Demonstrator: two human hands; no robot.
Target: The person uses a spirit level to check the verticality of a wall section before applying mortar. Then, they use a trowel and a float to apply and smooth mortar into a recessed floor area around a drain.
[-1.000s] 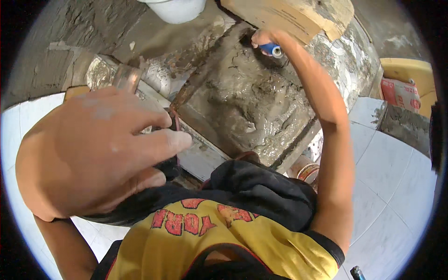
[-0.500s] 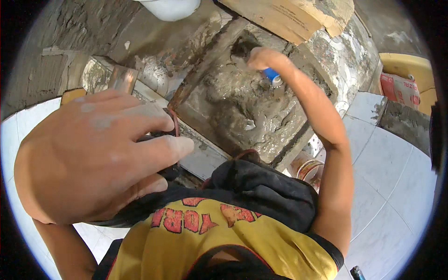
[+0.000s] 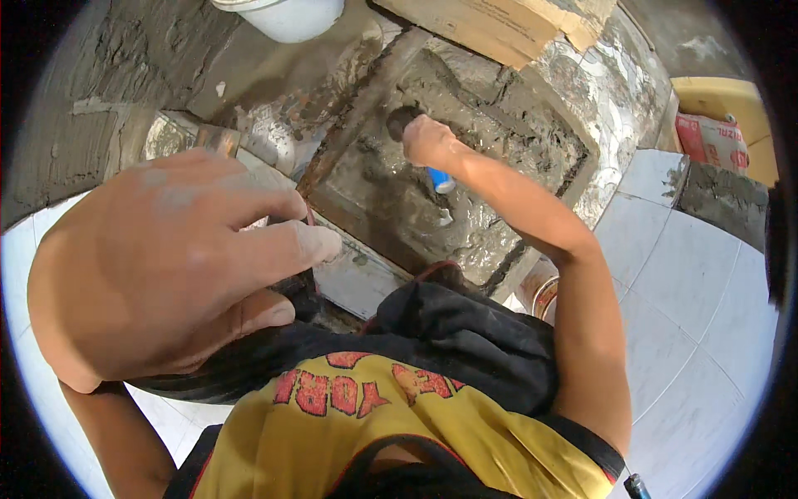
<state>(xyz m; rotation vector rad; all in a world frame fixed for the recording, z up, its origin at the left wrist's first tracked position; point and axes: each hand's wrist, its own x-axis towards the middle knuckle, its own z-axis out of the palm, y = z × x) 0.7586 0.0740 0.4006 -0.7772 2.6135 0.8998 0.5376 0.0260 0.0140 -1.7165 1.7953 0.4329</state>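
My right hand (image 3: pixel 431 143) is closed around the blue handle of a trowel (image 3: pixel 440 180). Beyond the fist, the trowel's dark, muddy blade lies against wet grey mortar (image 3: pixel 378 170) spread in a square, framed bed. The mortar is ridged and lumpy, with a shiny wet surface. Close to the camera, my left hand (image 3: pixel 162 266) hangs above my lap with its fingers apart and loosely bent. Grey cement smears mark its back and fingertips. I see nothing in it, though its palm is hidden.
A white bucket (image 3: pixel 291 18) stands at the far side. Cardboard (image 3: pixel 474 27) borders the mortar bed's far edge. A yellow tub (image 3: pixel 723 96) with a red-and-white packet (image 3: pixel 715 141) is at right. Beside my right arm stands a small container (image 3: pixel 544 298). Pale tiles (image 3: pixel 698 299) cover the right floor.
My right hand and the trowel have moved left and slightly toward me across the mortar. My left hand has stayed almost in place.
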